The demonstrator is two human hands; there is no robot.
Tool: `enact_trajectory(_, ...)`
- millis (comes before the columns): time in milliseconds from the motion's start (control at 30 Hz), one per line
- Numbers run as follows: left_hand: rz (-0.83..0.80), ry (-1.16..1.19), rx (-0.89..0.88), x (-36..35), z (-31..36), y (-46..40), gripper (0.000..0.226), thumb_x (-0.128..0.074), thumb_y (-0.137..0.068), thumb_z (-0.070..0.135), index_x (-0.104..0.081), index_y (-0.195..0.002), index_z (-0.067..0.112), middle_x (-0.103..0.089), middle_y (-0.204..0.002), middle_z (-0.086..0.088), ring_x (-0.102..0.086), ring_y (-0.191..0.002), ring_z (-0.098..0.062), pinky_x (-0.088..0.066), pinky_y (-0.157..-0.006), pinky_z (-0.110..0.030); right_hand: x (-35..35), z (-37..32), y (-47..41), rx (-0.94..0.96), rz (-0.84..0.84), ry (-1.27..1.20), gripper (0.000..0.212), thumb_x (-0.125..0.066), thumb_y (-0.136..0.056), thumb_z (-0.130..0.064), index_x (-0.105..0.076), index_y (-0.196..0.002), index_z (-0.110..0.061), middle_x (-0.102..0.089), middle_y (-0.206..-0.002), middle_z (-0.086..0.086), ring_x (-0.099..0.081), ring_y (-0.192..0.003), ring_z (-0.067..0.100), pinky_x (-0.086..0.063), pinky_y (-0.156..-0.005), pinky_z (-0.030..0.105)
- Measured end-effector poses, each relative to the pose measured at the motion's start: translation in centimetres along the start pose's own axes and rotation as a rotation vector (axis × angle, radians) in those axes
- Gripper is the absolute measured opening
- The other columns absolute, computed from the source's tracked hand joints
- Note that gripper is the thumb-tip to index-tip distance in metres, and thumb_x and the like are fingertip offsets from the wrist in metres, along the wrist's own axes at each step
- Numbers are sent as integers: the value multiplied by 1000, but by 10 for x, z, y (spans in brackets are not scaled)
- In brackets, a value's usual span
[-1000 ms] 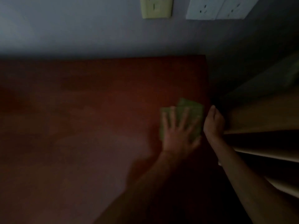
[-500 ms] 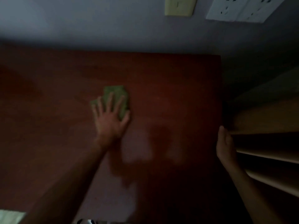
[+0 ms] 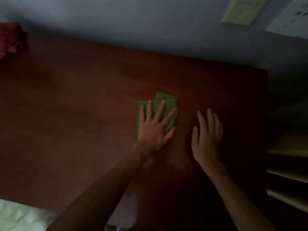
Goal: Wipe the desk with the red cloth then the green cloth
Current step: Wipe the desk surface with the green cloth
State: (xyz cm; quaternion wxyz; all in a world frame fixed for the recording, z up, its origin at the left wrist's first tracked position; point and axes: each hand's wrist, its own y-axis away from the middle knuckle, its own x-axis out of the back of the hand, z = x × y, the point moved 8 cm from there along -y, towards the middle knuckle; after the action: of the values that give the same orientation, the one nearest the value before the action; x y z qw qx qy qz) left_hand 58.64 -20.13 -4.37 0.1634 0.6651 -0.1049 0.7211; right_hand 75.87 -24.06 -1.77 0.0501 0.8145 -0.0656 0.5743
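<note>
- My right hand [image 3: 206,139] lies flat on the dark reddish-brown wooden tabletop [image 3: 75,122], fingers [image 3: 209,119] straight and holding nothing.
- Just beside it, my left hand [image 3: 154,129] presses down on the folded green cloth [image 3: 165,100], fingers [image 3: 160,110] spread wide over it.
- The crumpled red cloth [image 3: 10,40] sits at the far left corner, against the pale wall [image 3: 133,22].

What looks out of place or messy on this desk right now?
Only the red cloth, bunched in a heap at the desk's far left corner. The green cloth lies folded flat under the left hand. No spills or damage visible, though lighting is dim.
</note>
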Motion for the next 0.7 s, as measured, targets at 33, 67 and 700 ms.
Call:
enact_trajectory(33, 7, 7, -42, 1, -2, 1, 65, -43, -89, 63, -34, -149, 41, -27, -161, -3, -17, -145, -48, -16, -114, -63, -11, -25, -3, 36, -25, 5, 52, -34, -94, -31, -39, -145, -17, -30, -156, 12, -28, -142, 34, -21, -115, 52)
enact_trajectory(67, 20, 11, -64, 2, -17, 3, 66, -44, -88, 63, -33, -149, 42, -26, -161, -2, -18, -145, -46, -16, -115, -61, -19, -46, -7, 61, -42, 12, 52, -34, -95, -31, -38, -145, -18, -30, -157, 11, -28, -142, 33, -21, -115, 52)
enact_trajectory(700, 3, 10, 520, 22, -340, 43, 69, -27, -89, 64, -28, -152, 37, -23, -161, -8, -17, -143, -52, -10, -114, -65, -82, -173, -32, 54, -11, 212, 49, -36, -96, -37, -39, -145, -30, -27, -158, 7, -23, -145, 31, -12, -117, 58)
